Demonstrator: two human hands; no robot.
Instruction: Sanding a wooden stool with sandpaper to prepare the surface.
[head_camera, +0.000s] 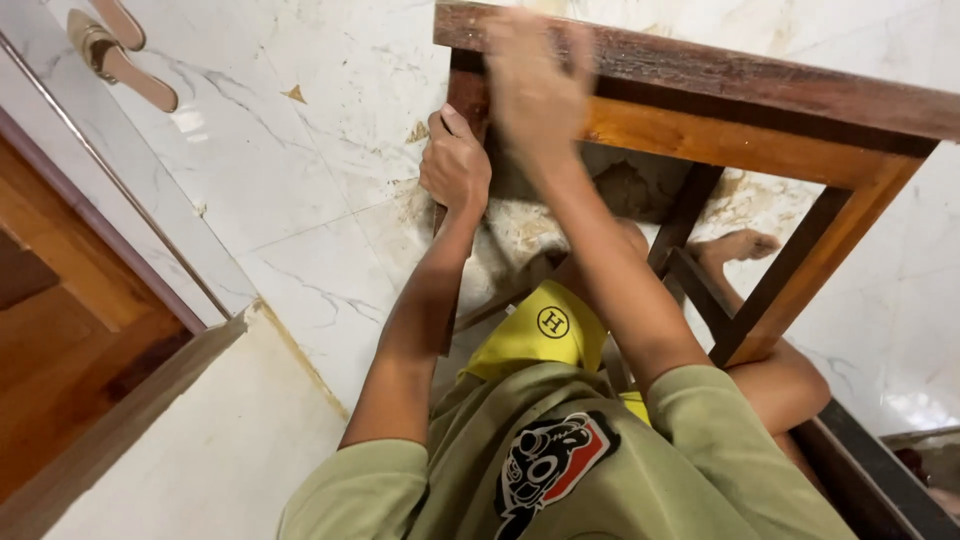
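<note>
A dark brown wooden frame (760, 90), like a stool or small table lying on its side, fills the upper right. My left hand (455, 165) is wrapped around one upright leg of the frame near its corner. My right hand (535, 85) is blurred with motion and presses flat against the frame's top rail and corner. I cannot tell whether anything lies under its palm. My legs, in yellow shorts, are under the frame, and a bare foot (740, 245) shows between the rails.
The floor is white marble tile (300, 150), stained and dusty beneath the frame. A pair of beige sandals (115, 55) lies at the top left. A wooden door and its frame (90, 330) stand at the left.
</note>
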